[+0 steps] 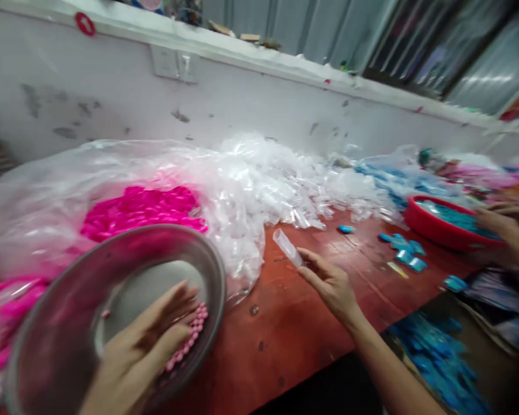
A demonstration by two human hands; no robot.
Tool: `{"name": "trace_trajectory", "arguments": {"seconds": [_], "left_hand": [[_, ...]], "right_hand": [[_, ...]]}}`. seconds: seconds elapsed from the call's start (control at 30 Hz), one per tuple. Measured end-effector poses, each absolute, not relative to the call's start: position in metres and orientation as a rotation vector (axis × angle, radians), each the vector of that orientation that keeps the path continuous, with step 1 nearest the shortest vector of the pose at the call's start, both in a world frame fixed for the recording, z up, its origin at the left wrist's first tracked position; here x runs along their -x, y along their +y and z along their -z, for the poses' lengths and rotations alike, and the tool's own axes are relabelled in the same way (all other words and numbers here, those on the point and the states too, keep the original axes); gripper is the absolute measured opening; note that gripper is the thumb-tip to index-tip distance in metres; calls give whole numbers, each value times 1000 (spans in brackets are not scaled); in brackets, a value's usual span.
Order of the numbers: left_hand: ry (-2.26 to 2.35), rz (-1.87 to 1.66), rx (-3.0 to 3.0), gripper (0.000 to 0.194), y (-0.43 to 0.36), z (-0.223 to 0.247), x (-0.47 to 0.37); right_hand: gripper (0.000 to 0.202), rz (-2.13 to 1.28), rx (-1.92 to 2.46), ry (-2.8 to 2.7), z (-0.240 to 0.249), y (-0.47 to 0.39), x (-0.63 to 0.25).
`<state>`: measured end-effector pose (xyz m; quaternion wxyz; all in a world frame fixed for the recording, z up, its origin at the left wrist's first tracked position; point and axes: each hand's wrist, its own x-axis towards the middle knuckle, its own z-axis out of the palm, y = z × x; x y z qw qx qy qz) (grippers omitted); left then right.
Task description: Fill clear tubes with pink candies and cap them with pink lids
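Observation:
My left hand [147, 340] is inside a large metal bowl [218, 288], its fingers curved together beside small pink beads [194, 331]; whatever lies within the fingers is hidden. Over the red table, my right hand [328, 279] pinches the lower end of a clear plastic tube [287, 246], which tilts up to the left. Bright pink pieces [142, 210] lie in a clear plastic bag behind the bowl. A heap of clear plastic tubes [277, 184] is spread beyond my right hand.
At the right, a person's hand [501, 222] is at a red basin [450, 242] of blue pieces. Blue packets [404, 251] lie on the red table [294, 323]. More blue packets [441, 363] are below its edge. A wall [242, 104] stands behind.

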<state>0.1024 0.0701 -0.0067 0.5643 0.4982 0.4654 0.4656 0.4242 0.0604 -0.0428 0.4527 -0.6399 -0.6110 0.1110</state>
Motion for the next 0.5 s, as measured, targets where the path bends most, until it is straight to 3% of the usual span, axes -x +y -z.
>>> {"name": "trace_trajectory", "arguments": {"seconds": [0.13,0.3,0.5], "left_hand": [[743,-1036,-834,72,72,7,-115],[593,-1236,-598,47,71,13,-112],[533,-1446,-518,30,77,10,-75]], "right_hand": [[35,-318,1261,-1890,9,52,-334],[34,-226,1048,-2084,1,64,-270],[34,-63,930,-2205,-2,77,-235]]}}
